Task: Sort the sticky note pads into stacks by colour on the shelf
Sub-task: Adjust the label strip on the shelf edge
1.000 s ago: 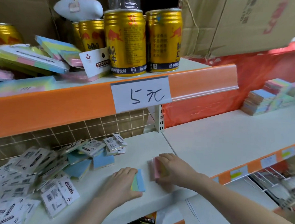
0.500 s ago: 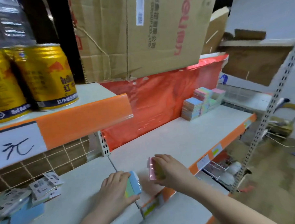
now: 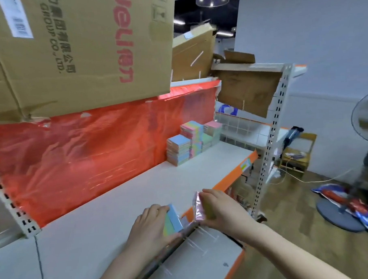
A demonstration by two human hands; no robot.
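Shelf [image 3: 151, 183], white board with orange front edge, serves as landmark. Left hand [image 3: 149, 227], above the shelf's near front edge: fingers curled round a blue-and-green sticky note pad [image 3: 172, 220], held on edge. Right hand [image 3: 222, 209], just beside it toward the shelf's front lip: fingers pinching a pink-wrapped sticky note pad [image 3: 199, 206], also held upright. Sorted stacks [image 3: 191, 142] of pads, blue-topped, multicoloured and pink-topped, touching one another, at the shelf's far back end against the red plastic sheet [image 3: 84, 152]. Cardboard box [image 3: 76, 53], printed in red lettering, on the level above the shelf. Electric fan [image 3: 367, 152], standing on the floor well beyond the shelf's far end.
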